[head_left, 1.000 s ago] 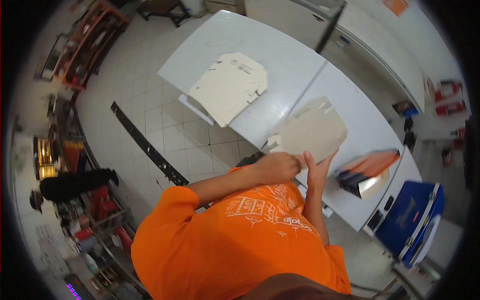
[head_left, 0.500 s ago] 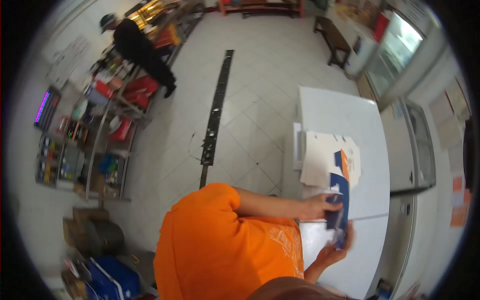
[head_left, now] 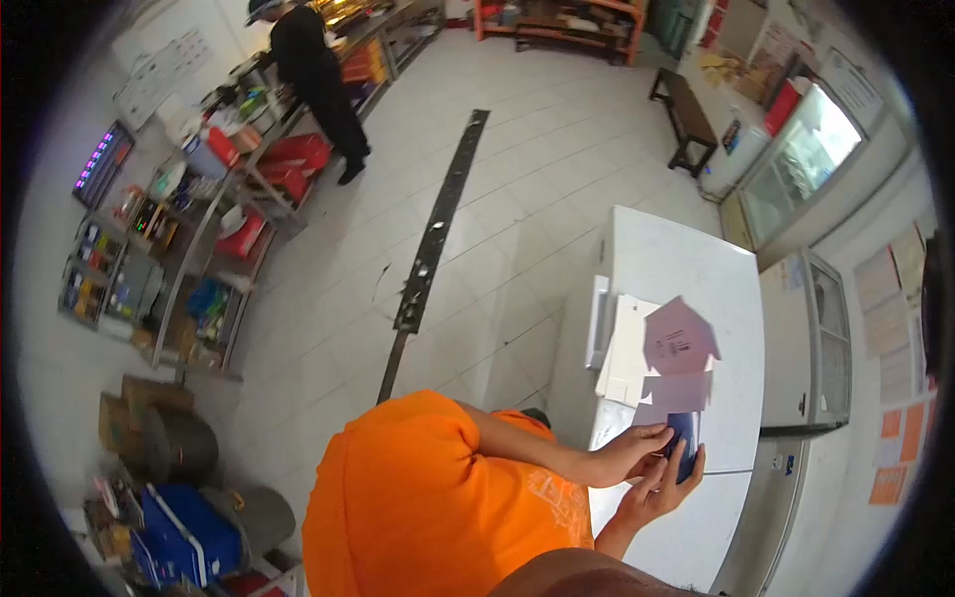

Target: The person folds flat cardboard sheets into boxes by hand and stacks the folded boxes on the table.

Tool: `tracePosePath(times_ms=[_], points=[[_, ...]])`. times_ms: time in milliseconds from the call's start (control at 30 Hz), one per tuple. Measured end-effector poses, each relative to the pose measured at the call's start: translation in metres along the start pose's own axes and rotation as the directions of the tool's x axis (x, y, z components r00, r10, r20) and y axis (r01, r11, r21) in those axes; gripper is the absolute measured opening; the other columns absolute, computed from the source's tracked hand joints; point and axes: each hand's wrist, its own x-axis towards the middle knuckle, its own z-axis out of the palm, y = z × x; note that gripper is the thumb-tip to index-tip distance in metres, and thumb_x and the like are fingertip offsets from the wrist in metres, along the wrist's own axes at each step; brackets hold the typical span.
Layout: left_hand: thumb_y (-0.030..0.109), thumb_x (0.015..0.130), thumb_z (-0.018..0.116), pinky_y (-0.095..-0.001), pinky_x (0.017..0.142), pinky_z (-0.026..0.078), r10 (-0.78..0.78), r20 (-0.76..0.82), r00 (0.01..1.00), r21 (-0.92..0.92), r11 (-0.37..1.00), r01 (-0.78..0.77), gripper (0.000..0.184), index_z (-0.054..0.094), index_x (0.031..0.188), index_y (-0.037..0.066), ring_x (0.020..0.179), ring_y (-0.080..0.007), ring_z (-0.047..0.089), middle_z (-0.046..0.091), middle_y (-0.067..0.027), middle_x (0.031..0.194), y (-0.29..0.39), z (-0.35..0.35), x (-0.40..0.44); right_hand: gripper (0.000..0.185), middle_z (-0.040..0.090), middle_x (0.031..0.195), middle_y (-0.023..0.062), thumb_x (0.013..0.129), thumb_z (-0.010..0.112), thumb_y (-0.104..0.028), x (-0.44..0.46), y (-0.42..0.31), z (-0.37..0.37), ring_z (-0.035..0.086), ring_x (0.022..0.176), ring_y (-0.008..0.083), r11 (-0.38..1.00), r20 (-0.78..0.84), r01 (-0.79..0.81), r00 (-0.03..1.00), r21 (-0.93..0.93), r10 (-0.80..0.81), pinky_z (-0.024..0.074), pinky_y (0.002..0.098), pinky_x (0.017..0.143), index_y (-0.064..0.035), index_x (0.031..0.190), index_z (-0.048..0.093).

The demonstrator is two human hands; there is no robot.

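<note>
A printed cardboard box blank [head_left: 680,338] lies partly over the freezer top, its upper panels flat and pale pinkish-lilac. Nearest me it is folded up, showing a dark blue face. My left hand [head_left: 629,454], reaching in from above, pinches the blue part's left edge. From below, my right hand [head_left: 659,490] curls its fingers around the same part's lower right side. Both hands are closed on it, with palms partly hidden. Beneath the blank rests a stack of cream-coloured card sheets [head_left: 622,348], on the white chest freezer [head_left: 686,239].
At the upper left a person in dark clothes [head_left: 310,70] stands by metal shelving [head_left: 189,298] with red bins. A dark drain strip [head_left: 438,229] crosses the tiled floor. A wooden bench [head_left: 686,119] and glass-door fridge [head_left: 811,149] stand beyond the freezer.
The box blank has turned over: blue and orange print showed before, now mostly the lilac side. Both hands have shifted slightly closer together around the blue fold. The view has tilted somewhat.
</note>
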Motion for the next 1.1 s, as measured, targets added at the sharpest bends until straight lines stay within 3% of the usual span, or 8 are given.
tracePosePath(times_ms=[300, 433, 567, 800, 933, 1000, 1067, 1100], points=[[0.011, 0.109, 0.060, -0.0226, 0.083, 0.056, -0.040, 0.069, 0.997, 0.485, 0.875, 0.002, 0.041, 0.057, 0.150, 0.003, 0.102, -0.0099, 0.070, 0.075, -0.0050, 0.123, 0.019, -0.023, 0.004, 0.084, 0.036, 0.159, 0.0281, 0.097, 0.068, -0.017, -0.028, -0.016, -0.002, 0.038, 0.146, 0.0430, 0.997, 0.138, -0.051, 0.989, 0.061, 0.042, 0.0316, 0.0514, 0.122, -0.0033, 0.168, 0.026], [0.016, 0.109, 0.064, -0.0218, 0.060, 0.045, -0.495, 0.215, 0.842, 0.765, 0.621, 0.169, 0.040, 0.059, 0.146, 0.003, 0.074, -0.0035, 0.059, 0.069, 0.0031, 0.094, 0.047, -0.046, -0.002, 0.063, 0.057, 0.142, 0.0210, 0.114, 0.045, -0.048, -0.048, 0.008, -0.022, 0.059, 0.128, 0.0305, 0.673, -0.011, -0.434, 0.836, 0.599, 0.548, 0.0432, 0.0452, 0.115, 0.0047, 0.149, 0.050], [0.022, 0.107, 0.067, -0.0231, 0.050, 0.037, -0.786, 0.120, 0.607, 0.872, 0.376, 0.314, 0.031, 0.064, 0.129, 0.000, 0.058, -0.0036, 0.048, 0.054, 0.0055, 0.073, 0.046, -0.039, -0.025, 0.038, 0.068, 0.131, 0.0209, 0.110, 0.053, -0.030, -0.062, 0.031, -0.044, 0.061, 0.126, 0.0333, 0.769, 0.383, -0.408, 0.895, 0.492, 0.230, 0.0496, 0.0426, 0.104, 0.0006, 0.111, 0.076], [0.022, 0.104, 0.070, -0.0255, 0.053, 0.046, -0.799, 0.138, 0.585, 0.886, 0.364, 0.288, 0.062, 0.043, 0.154, 0.000, 0.065, -0.0079, 0.057, 0.062, -0.0009, 0.084, 0.037, -0.054, -0.026, 0.036, 0.063, 0.139, 0.0271, 0.092, 0.071, -0.009, -0.052, -0.002, -0.073, 0.056, 0.136, 0.0439, 0.923, 0.554, -0.302, 0.823, 0.239, 0.126, 0.0457, 0.0481, 0.112, -0.0029, 0.128, 0.069], [0.019, 0.103, 0.071, -0.0264, 0.060, 0.050, -0.811, 0.156, 0.564, 0.842, 0.408, 0.354, 0.071, 0.035, 0.161, -0.001, 0.076, -0.0111, 0.063, 0.067, -0.0088, 0.104, 0.037, -0.053, -0.028, 0.018, 0.065, 0.130, 0.0241, 0.092, 0.066, 0.001, -0.066, -0.017, -0.044, 0.063, 0.124, 0.0396, 0.930, -0.044, -0.364, 0.930, 0.049, 0.366, 0.0473, 0.0432, 0.107, 0.0014, 0.110, 0.068], [0.017, 0.100, 0.071, -0.0260, 0.064, 0.051, -0.803, 0.201, 0.562, 0.805, 0.462, 0.372, 0.073, 0.035, 0.162, 0.001, 0.079, -0.0125, 0.065, 0.070, -0.0109, 0.104, 0.019, -0.074, -0.025, 0.014, 0.067, 0.127, 0.0239, 0.093, 0.065, 0.002, -0.075, -0.002, -0.054, 0.064, 0.123, 0.0383, 0.946, 0.309, -0.306, 0.914, 0.103, 0.262, 0.0481, 0.0422, 0.106, 0.0023, 0.107, 0.069], [0.015, 0.099, 0.073, -0.0260, 0.065, 0.051, -0.545, 0.540, 0.641, 0.837, 0.422, -0.347, 0.079, 0.032, 0.165, 0.003, 0.080, -0.0123, 0.066, 0.071, -0.0110, 0.098, -0.012, -0.114, -0.012, 0.012, 0.070, 0.125, 0.0245, 0.097, 0.062, 0.001, -0.073, -0.011, -0.057, 0.065, 0.123, 0.0391, 0.851, 0.539, -0.447, 0.804, 0.274, 0.249, 0.0487, 0.0424, 0.104, 0.0031, 0.106, 0.071], [0.013, 0.098, 0.073, -0.0261, 0.064, 0.051, -0.592, 0.415, 0.691, 0.903, 0.359, -0.235, 0.082, 0.029, 0.167, 0.005, 0.079, -0.0118, 0.066, 0.070, -0.0104, 0.093, 0.001, -0.091, -0.019, 0.013, 0.068, 0.128, 0.0253, 0.097, 0.062, 0.000, -0.069, -0.017, -0.060, 0.064, 0.123, 0.0405, 0.862, 0.540, -0.460, 0.791, 0.214, 0.288, 0.0488, 0.0435, 0.105, 0.0025, 0.107, 0.071]])
